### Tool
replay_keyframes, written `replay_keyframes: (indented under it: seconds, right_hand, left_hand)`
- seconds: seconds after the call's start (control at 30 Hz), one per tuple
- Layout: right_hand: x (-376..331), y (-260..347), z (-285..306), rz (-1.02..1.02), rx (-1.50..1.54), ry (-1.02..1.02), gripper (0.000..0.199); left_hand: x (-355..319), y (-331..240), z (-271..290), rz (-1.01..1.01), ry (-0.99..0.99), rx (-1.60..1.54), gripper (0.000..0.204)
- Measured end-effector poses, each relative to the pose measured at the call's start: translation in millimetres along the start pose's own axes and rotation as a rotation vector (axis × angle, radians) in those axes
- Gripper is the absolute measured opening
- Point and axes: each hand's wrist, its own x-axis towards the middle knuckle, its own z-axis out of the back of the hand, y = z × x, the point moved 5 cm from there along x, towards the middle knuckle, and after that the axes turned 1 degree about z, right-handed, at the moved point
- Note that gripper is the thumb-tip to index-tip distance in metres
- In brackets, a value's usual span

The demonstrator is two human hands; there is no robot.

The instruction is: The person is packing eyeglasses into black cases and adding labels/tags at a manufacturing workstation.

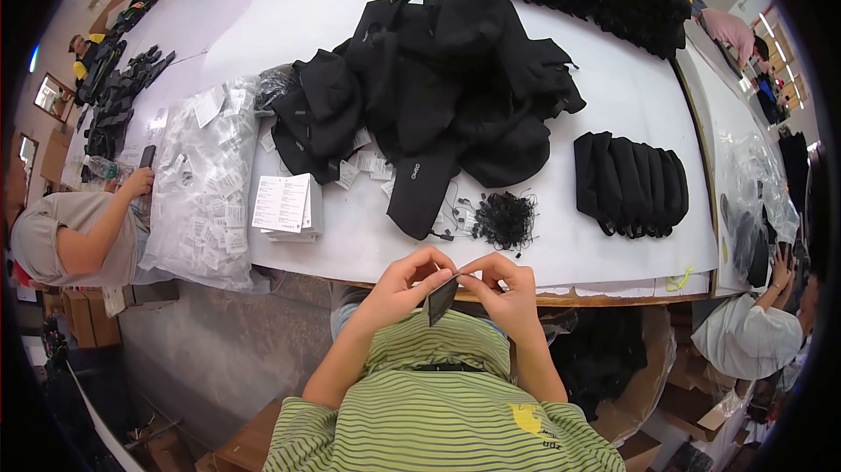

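My left hand (405,284) and my right hand (506,290) meet just in front of the near table edge, over my green striped shirt. Together they pinch a small dark tag (441,299) by its upper corner. Beyond my hands, on the white table (613,95), lies a tangle of black strings (504,218). A loose heap of black garments (438,87) spreads behind it. A neat row of folded black garments (631,183) sits to the right.
A stack of white paper tags (285,207) and a heap of clear plastic bags (206,183) lie to the left. A seated person (74,236) is at the left table edge, another person (753,332) at the right. Cardboard boxes (692,402) stand below.
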Motion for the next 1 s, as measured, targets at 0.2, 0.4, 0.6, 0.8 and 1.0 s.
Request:
replay_keyframes:
  seconds: [0.2,0.4,0.6,0.8,1.0]
  right_hand:
    - [2,-11,-3,-0.137,0.249,0.141,0.009]
    - [-3,-24,-8,-0.361,0.468,0.283,0.010]
    - [-5,-31,0,-0.316,0.396,0.234,0.010]
    - [-13,-41,19,-0.337,0.447,0.149,0.009]
    - [-18,-51,37,-0.376,0.436,0.069,0.006]
  left_hand:
    - [-4,-5,-4,0.010,-0.014,0.081,0.008]
    - [19,-2,9,-0.182,-0.207,0.209,0.014]
    - [46,18,85,-0.359,-0.781,1.179,0.026]
    - [31,-16,75,-0.377,-0.588,0.943,0.020]
    - [-3,-58,72,-0.568,-0.589,1.230,0.029]
